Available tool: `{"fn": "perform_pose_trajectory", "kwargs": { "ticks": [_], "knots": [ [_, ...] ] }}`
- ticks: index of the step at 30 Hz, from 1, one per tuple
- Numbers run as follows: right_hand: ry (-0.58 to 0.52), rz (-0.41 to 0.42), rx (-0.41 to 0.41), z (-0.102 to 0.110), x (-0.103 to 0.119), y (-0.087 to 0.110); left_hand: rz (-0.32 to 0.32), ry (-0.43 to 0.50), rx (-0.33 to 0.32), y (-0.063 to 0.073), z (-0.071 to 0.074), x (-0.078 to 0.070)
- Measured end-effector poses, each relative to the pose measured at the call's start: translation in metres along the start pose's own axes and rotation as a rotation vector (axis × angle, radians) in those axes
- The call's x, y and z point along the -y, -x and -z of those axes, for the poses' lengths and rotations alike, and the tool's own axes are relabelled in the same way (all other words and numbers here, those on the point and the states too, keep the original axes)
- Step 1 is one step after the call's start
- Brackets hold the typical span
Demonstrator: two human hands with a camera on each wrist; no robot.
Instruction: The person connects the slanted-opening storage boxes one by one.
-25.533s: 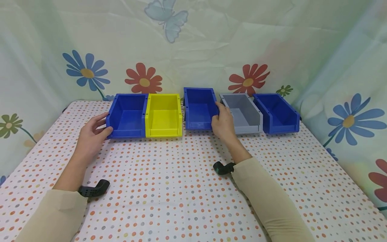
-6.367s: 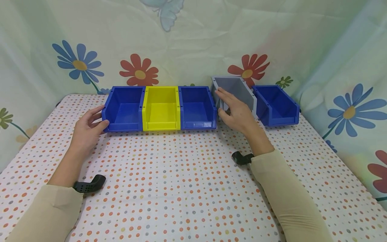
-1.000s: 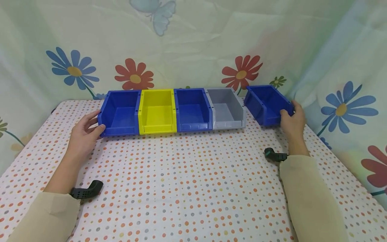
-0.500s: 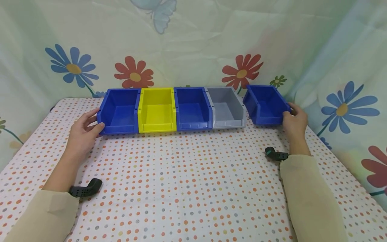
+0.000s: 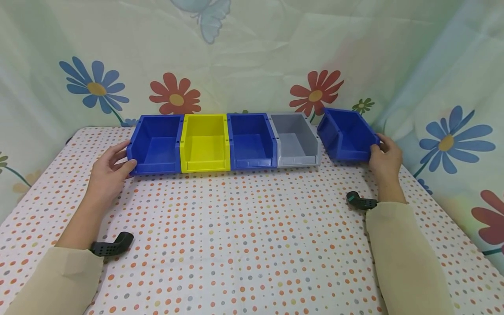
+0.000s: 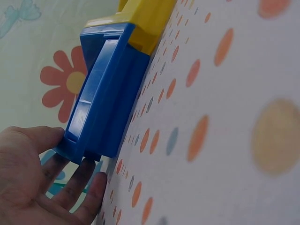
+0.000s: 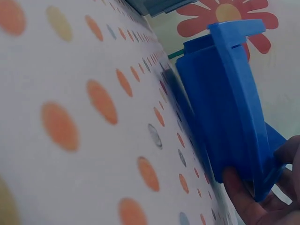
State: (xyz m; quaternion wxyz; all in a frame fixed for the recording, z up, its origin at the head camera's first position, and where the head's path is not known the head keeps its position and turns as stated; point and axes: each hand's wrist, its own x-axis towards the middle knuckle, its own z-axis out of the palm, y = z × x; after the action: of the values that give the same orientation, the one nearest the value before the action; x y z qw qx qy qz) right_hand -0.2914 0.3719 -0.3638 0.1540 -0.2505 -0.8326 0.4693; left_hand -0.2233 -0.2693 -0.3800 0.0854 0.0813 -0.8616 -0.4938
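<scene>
My left hand (image 5: 108,173) holds the front left corner of the leftmost blue storage bin (image 5: 159,148), its thumb at the front edge and fingers along the outer side. Right of that bin stand a yellow bin (image 5: 205,146), a second blue bin (image 5: 252,146) and a grey bin (image 5: 293,144), side by side in a row. Apart from the row, my right hand (image 5: 386,159) grips the right side of another blue bin (image 5: 348,138), which is tilted. In the right wrist view a shadow gap shows between this bin's base (image 7: 211,108) and the tablecloth.
A white cloth with coloured dots (image 5: 220,245) covers the table. Behind and beside it hangs a curtain (image 5: 252,57) printed with flowers. A narrow gap lies between the grey bin and the rightmost blue one. Black cameras (image 5: 114,245) sit on both wrists.
Earlier, the middle blue bin and then the grey bin moved left against the row. The right hand went to the rightmost bin, which has since turned and tilted slightly. The left hand stayed put.
</scene>
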Motion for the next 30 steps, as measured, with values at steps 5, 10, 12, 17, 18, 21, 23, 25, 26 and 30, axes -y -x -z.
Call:
{"fn": "perform_pose_trajectory", "kwargs": {
  "ticks": [5,10,12,17,18,21,23,25,26,30],
  "knots": [
    [-0.023,0.002,0.001,0.002,0.001,-0.001,0.003,0.002,0.001,-0.001,0.000,-0.001],
    [-0.077,0.003,0.008,0.004,0.002,-0.001,0.004,0.004,0.002,-0.001,0.000,-0.001],
    [-0.098,0.009,0.000,0.004,0.003,-0.001,0.003,0.003,0.001,-0.001,0.000,-0.001],
    [-0.140,0.011,-0.022,0.003,0.008,0.002,0.000,0.003,-0.002,-0.001,0.000,0.000],
    [-0.145,0.010,-0.024,0.003,0.010,0.002,0.001,0.003,-0.002,0.000,0.001,0.000],
    [-0.163,0.013,-0.030,0.002,0.014,0.003,0.001,0.007,-0.001,0.000,0.001,0.000],
    [-0.173,0.019,-0.030,0.001,0.016,0.003,0.001,0.008,-0.001,0.000,0.001,0.000],
    [-0.183,0.026,-0.028,0.001,0.018,0.004,-0.003,0.007,-0.001,0.000,0.001,0.000],
    [-0.188,0.029,-0.028,0.000,0.019,0.005,-0.005,0.007,-0.001,0.001,0.001,0.000],
    [-0.224,0.048,-0.027,-0.001,0.024,0.008,-0.014,0.006,0.002,0.001,0.001,0.000]
  ]
}}
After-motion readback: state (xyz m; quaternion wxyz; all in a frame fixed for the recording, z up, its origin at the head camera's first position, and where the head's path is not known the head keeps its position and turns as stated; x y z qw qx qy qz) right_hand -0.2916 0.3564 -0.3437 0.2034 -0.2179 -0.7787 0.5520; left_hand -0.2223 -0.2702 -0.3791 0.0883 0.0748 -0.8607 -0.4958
